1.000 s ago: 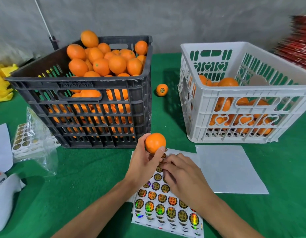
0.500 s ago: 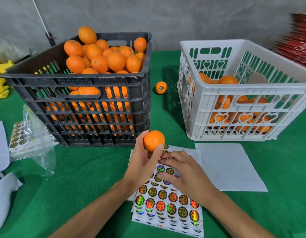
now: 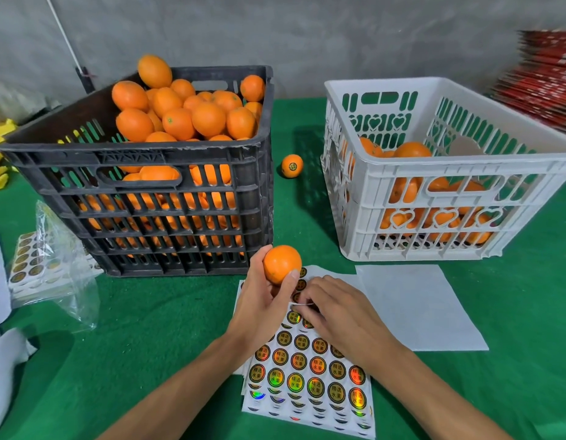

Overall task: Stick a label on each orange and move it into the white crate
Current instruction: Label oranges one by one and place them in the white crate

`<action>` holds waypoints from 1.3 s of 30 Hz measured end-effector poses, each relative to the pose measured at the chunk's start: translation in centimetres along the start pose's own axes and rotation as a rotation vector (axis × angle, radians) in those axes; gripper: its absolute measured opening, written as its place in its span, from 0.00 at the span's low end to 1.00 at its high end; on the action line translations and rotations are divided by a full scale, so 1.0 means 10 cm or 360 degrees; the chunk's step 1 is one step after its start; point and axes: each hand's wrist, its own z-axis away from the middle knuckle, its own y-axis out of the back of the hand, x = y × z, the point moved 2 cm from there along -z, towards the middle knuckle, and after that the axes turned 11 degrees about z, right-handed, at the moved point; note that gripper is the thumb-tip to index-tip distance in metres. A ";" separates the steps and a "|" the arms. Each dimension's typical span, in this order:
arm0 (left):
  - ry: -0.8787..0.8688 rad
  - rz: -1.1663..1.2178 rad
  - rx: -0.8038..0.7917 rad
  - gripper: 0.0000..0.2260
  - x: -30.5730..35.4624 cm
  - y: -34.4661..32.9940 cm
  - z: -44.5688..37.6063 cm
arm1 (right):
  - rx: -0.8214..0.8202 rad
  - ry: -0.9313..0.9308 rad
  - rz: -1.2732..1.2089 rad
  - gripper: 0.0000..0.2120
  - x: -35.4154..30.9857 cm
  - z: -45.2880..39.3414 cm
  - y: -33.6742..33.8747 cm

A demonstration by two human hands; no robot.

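Oranges filled the black crate at upper left. At frame centre, the left hand kept its grip around one unlabelled orange, while the right hand pinched at the label sheet. Peeling seemed underway; next, pressing that label on, then reaching right to the white crate.

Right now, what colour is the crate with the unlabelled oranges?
Black: the black crate, left of the white crate, seen best in the head view.
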 end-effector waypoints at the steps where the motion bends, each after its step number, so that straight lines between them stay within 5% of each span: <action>1: 0.0002 0.0002 0.0001 0.32 0.00 0.00 0.00 | 0.0018 0.0011 0.0015 0.08 0.00 0.00 0.01; 8: 0.0002 0.0000 -0.0011 0.32 -0.04 0.00 -0.01 | 0.0093 0.0148 0.0276 0.12 -0.02 -0.03 -0.01; 19: -0.0010 0.0005 -0.0032 0.33 0.02 0.00 0.00 | -0.0274 -0.0072 -0.0278 0.12 0.04 0.00 -0.08; 33: -0.0052 0.0132 -0.0081 0.31 0.04 0.00 0.01 | 0.0040 0.0117 0.0085 0.11 0.00 -0.02 0.05; 39: -0.0007 0.0030 -0.0076 0.32 0.02 -0.01 -0.01 | 0.0432 0.0410 0.0362 0.07 0.03 0.04 0.10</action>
